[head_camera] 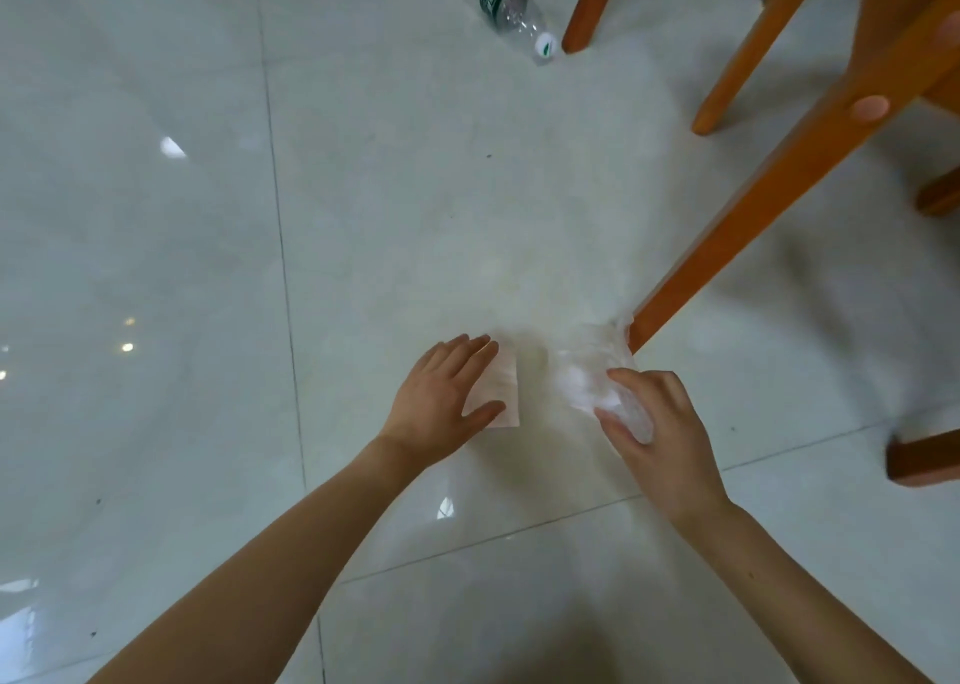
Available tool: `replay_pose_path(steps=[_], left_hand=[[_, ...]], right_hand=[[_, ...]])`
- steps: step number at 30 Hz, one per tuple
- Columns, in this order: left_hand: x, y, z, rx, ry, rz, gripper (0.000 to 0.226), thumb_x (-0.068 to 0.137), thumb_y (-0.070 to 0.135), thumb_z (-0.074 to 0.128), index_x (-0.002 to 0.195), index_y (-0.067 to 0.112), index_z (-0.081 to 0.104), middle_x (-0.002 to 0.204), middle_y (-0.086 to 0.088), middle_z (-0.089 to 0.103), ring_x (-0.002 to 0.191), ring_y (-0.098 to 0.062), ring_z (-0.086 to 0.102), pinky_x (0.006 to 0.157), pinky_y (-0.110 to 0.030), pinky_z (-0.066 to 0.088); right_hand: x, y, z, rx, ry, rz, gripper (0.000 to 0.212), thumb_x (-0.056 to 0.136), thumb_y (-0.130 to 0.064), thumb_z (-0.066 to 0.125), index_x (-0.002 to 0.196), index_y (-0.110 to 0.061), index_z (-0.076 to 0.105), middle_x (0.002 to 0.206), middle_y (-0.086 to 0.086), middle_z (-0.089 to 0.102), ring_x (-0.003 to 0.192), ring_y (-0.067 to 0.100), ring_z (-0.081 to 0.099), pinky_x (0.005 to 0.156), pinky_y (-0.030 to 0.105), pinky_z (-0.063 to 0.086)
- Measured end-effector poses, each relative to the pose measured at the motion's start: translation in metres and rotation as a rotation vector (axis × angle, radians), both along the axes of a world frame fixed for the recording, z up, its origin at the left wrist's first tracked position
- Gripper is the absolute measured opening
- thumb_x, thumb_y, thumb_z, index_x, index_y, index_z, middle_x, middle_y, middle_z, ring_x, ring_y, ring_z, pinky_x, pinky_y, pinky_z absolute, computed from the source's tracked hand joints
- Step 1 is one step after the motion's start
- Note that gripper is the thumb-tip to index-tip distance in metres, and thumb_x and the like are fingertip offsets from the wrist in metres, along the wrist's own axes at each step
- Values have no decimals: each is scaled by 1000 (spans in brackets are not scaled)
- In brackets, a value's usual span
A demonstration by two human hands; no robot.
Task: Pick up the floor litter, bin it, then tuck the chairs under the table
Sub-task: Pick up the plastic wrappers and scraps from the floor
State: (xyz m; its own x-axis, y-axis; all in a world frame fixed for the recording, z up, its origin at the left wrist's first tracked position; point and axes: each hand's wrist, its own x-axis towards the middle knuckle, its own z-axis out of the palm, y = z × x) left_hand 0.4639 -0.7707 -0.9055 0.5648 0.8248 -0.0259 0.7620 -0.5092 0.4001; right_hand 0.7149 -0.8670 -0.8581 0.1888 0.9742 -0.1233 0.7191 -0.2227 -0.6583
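Note:
A flat pale paper tissue (503,390) lies on the white tiled floor, and my left hand (441,397) rests on it with fingers spread and straight. Just to the right, a crumpled clear plastic wrapper (592,371) lies against the foot of a wooden chair leg (769,205). My right hand (660,423) pinches the wrapper's near end between thumb and fingers. An empty clear plastic bottle (511,8) with a dark green label and white cap lies on its side at the top, its cap beside another chair leg (589,8).
Orange wooden chair legs and rails fill the upper right, with more wooden feet (924,457) at the right edge. The glossy floor (156,268) stretches open to the left. No bin or table top shows in view.

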Motion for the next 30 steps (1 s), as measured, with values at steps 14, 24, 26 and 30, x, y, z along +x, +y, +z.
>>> replay_pose_path(steps=[14, 24, 26, 30], left_hand=[[8, -13, -36, 83, -183, 2, 32, 84, 36, 59, 112, 21, 66, 108, 3, 62, 97, -22, 51, 80, -32, 41], [-14, -51, 33, -146, -279, 230, 31, 90, 39, 52, 99, 15, 69, 88, 0, 62, 81, -24, 57, 65, -33, 50], [-22, -70, 78, -201, -266, 264, 27, 90, 38, 55, 99, 17, 69, 88, 2, 62, 81, -22, 57, 66, -32, 50], [-44, -98, 186, -287, -232, 313, 15, 89, 28, 65, 100, 18, 69, 91, 5, 61, 85, -18, 56, 71, -31, 49]], right_hand=[[-12, 5, -4, 20, 47, -70, 37, 92, -31, 66, 127, -29, 56, 112, -12, 46, 96, -4, 46, 78, -1, 37], [-44, -20, 41, -88, 99, -31, 38, 90, -28, 68, 126, -28, 55, 112, -11, 45, 96, 1, 49, 78, 0, 37], [-51, -31, 81, -107, 92, -28, 39, 89, -28, 69, 126, -26, 56, 113, -10, 45, 95, 2, 50, 78, 0, 38], [-67, -47, 187, -133, 140, -33, 38, 89, -21, 70, 125, -18, 58, 114, -5, 48, 89, 2, 53, 81, -5, 35]])
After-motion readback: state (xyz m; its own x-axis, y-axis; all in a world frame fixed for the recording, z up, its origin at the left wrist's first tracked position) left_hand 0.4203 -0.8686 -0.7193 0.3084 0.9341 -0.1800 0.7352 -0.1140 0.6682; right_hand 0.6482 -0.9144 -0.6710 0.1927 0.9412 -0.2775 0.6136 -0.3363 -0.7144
